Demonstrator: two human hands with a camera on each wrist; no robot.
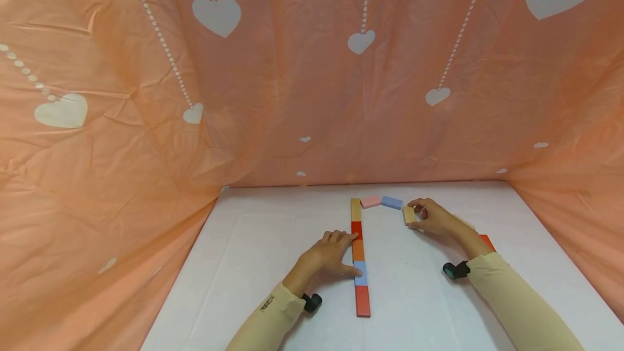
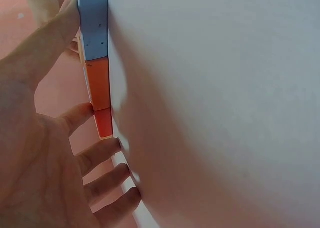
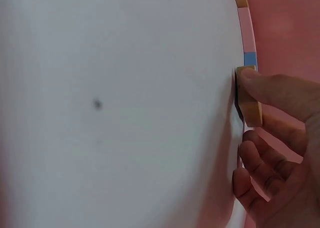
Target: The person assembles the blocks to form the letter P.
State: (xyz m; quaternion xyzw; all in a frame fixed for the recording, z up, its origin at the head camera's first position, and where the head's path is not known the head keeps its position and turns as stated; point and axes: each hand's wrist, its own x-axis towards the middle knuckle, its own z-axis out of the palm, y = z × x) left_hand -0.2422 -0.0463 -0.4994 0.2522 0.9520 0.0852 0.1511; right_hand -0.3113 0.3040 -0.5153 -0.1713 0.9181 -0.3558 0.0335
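A straight row of wooden blocks runs down the table: a plain wood block (image 1: 356,209), a red block (image 1: 356,227), an orange block (image 1: 358,251), a light blue block (image 1: 361,279) and a nearer red block (image 1: 363,302). Spread along its left side, my left hand (image 1: 325,256) touches the light blue block with the thumb and the farther red block with the index finger. Between thumb and fingers, my right hand (image 1: 436,218) pinches a plain wood block (image 3: 248,100). Beyond it lie a pink block (image 1: 371,201) and a blue block (image 1: 392,202), curving off the row's far end.
Partly behind the right forearm are another red block (image 1: 487,241) and a pale wood block (image 1: 465,221). The white table (image 1: 253,232) ends at an orange-pink curtain (image 1: 292,96) with white hearts. Each wrist carries a small black device.
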